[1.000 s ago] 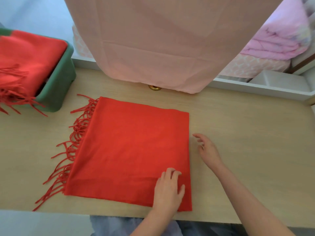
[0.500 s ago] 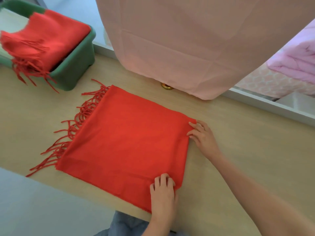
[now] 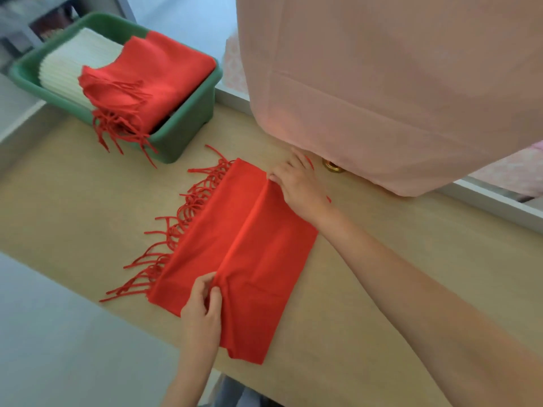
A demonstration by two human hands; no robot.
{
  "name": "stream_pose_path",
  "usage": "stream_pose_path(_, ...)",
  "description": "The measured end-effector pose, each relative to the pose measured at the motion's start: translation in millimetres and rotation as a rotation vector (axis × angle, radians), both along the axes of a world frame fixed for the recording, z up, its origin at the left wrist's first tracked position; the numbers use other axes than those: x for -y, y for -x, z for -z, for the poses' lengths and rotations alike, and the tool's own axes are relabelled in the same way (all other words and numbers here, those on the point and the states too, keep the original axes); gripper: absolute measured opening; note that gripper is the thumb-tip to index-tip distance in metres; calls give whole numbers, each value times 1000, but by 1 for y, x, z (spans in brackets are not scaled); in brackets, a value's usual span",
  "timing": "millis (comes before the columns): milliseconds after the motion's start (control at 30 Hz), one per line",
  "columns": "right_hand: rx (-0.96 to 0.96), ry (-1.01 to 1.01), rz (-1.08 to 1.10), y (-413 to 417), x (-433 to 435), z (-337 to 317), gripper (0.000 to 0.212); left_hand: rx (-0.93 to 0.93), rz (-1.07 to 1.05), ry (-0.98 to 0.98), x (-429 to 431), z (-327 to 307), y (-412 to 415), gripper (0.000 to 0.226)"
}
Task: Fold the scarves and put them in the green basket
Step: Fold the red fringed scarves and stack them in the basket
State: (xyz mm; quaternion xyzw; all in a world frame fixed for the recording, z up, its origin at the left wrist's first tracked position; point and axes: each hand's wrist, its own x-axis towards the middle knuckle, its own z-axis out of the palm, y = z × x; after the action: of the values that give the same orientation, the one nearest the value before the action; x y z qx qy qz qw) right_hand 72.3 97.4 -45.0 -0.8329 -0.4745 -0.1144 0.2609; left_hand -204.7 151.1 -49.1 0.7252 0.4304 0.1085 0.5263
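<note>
A red fringed scarf [image 3: 235, 254] lies on the wooden table [image 3: 73, 201], its right part folded over toward the left, fringe pointing left. My left hand [image 3: 202, 306] pinches the folded edge at the near end. My right hand [image 3: 299, 186] pinches the same edge at the far end. The green basket [image 3: 191, 118] stands at the back left. It holds a folded red scarf [image 3: 152, 80] with fringe hanging over the rim, and a folded white scarf [image 3: 73, 63] beside it.
A pink cloth [image 3: 382, 83] hangs down over the back of the table, right of the basket. A small brass knob [image 3: 333, 167] shows under its hem. The table's near edge runs diagonally past my left forearm.
Both hands took hold of the scarf's right edge and carried it leftward, folding the scarf narrower. The view swung left, bringing the whole basket into sight.
</note>
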Motion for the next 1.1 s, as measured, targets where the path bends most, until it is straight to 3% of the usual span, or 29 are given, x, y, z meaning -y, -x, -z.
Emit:
stream_pose_path(133,59,132,-70,-3,-82,11,10,-24,-88,-3,-64,9,-3,17)
stream_pose_path(233,-95,320,-3,1,-114,26,28,-76,-192,83,-101,19,-4,15)
stream_pose_path(367,-174,493,36,21,-102,50,54,-219,-124,106,-123,37,1,38)
stream_pose_path(567,-205,544,79,44,-60,76,64,-275,-42,-15,-137,50,11,16)
stream_pose_path(633,-213,549,138,50,-52,79,69,-292,20,-137,-137,50,13,19)
stream_pose_path(700,-232,530,203,57,-44,79,71,-294,72,-381,-135,49,9,29)
stream_pose_path(800,-279,533,258,71,-35,79,73,-164,243,-703,-131,51,-6,37)
stream_pose_path(867,-283,594,253,75,-31,85,76,-145,471,-741,-122,61,-14,49)
stream_pose_path(967,-245,664,254,73,-29,96,77,-286,745,-808,-106,85,-6,60)
stream_pose_path(1100,-214,672,197,62,-23,98,78,-368,778,-837,-99,99,2,64)
